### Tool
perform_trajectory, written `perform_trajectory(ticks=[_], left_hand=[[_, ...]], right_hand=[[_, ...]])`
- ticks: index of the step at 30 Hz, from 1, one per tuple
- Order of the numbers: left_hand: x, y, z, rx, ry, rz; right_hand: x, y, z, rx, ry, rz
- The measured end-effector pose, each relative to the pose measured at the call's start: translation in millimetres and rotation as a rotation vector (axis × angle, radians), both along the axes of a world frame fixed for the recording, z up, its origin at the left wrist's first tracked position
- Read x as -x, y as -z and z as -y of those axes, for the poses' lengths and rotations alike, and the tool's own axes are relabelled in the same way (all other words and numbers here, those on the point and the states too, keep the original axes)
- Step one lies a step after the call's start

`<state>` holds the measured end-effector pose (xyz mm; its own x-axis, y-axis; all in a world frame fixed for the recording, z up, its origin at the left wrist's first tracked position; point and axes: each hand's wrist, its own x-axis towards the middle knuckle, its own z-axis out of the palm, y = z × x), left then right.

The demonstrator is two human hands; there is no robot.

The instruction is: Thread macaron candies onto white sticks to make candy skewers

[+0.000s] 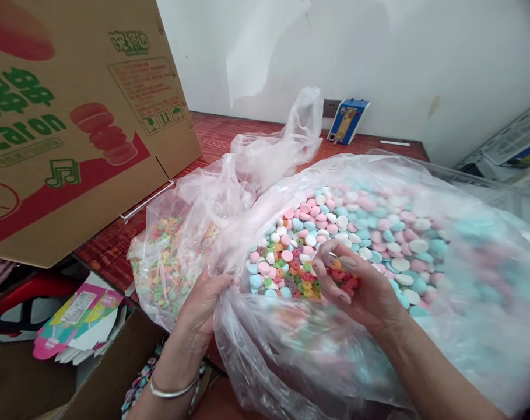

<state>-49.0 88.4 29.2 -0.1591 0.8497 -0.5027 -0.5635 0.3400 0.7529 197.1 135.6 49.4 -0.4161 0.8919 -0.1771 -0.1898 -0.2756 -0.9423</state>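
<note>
My left hand (203, 306) is closed on the gathered edge of a large clear plastic bag (241, 239). Inside this bag lie many round candies (317, 213) in pink, white and pale blue. Small coloured ring candies (295, 277) form a patch among them, near the bag's left side. Over that patch is my right hand (356, 286), its fingers curled and cupped. Red and orange rings show between its thumb and fingers. A second clear bag (166, 268) with ring-shaped candies stands just left of my left hand.
A large printed cardboard box (85, 128) stands at the left on the red-brown table (212, 137). A blue device (348, 121) leans near the wall socket (331, 108). At lower left, an open carton (111, 361) sits beside colourful printed cards (79, 312).
</note>
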Motion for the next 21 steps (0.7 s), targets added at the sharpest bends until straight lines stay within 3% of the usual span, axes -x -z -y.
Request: perform_trajectory(ticks=[3, 7, 10, 13, 15, 18, 21], left_hand=[[-5.6, 2.8, 1.7, -0.002, 0.037, 0.078], [-13.0, 4.0, 7.0, 0.017, 0.018, 0.046], [-18.1, 4.3, 12.0, 0.03, -0.023, 0.003], [-22.1, 5.6, 16.3, 0.036, -0.045, -0.053], [-23.4, 6.4, 18.2, 0.043, -0.054, -0.081], [-22.9, 7.2, 20.0, 0.034, -0.05, -0.087], [-19.7, 9.3, 21.7, -0.007, -0.029, -0.094]], right_hand=[[7.2, -2.5, 11.1, -0.145, -0.069, 0.24], [21.5, -0.2, 40.6, -0.511, -0.396, 0.811], [20.1, 3.5, 63.2, -0.587, -0.553, 1.101], [13.8, 0.6, 71.0, -0.593, -0.612, 1.196], [14.1, -3.3, 68.4, -0.629, -0.575, 1.201], [24.9, -4.0, 61.5, -0.76, -0.508, 1.246], [35.3, 2.6, 58.1, -0.913, -0.558, 1.32]])
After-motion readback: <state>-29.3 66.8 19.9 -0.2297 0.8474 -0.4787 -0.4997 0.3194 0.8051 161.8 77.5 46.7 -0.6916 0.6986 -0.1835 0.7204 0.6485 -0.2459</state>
